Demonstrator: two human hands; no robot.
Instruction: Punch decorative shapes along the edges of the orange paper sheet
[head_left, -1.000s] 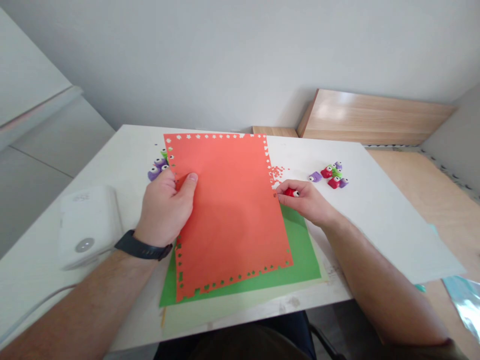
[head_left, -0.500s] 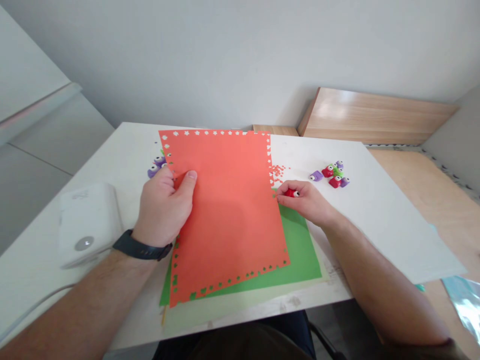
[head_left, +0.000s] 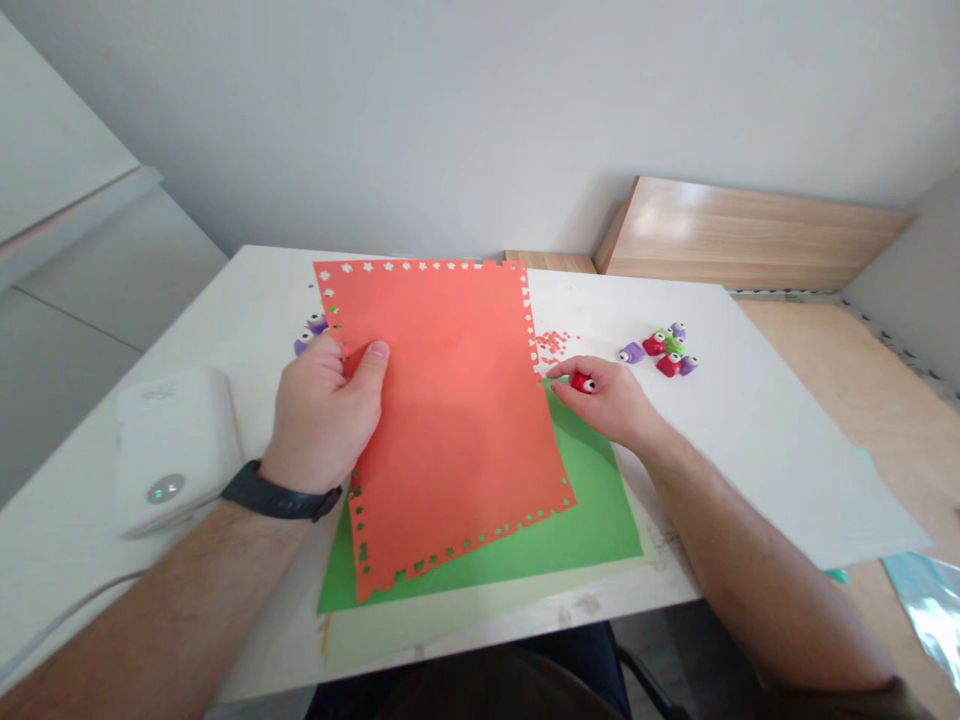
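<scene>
My left hand (head_left: 326, 410) pinches the left edge of an orange sheet of paper (head_left: 450, 400), thumb on top, and holds it a little off the table. Small shapes are punched along the sheet's borders. My right hand (head_left: 607, 395) grips a small red punch with googly eyes (head_left: 581, 381) at the sheet's right edge. Under the orange sheet lies a green sheet (head_left: 592, 510) on a pale one (head_left: 465, 620). Tiny orange cut-outs (head_left: 553, 342) are scattered beside the right edge.
A cluster of purple, red and green punches (head_left: 664, 350) sits right of my hand; more purple ones (head_left: 311, 335) peek out by my left hand. A white device with a cable (head_left: 176, 445) stands at the left. Wooden boards (head_left: 742, 235) lean at the back right.
The orange sheet has shifted and turned slightly to the left in my left hand. My right hand with the red punch has stayed at the right edge.
</scene>
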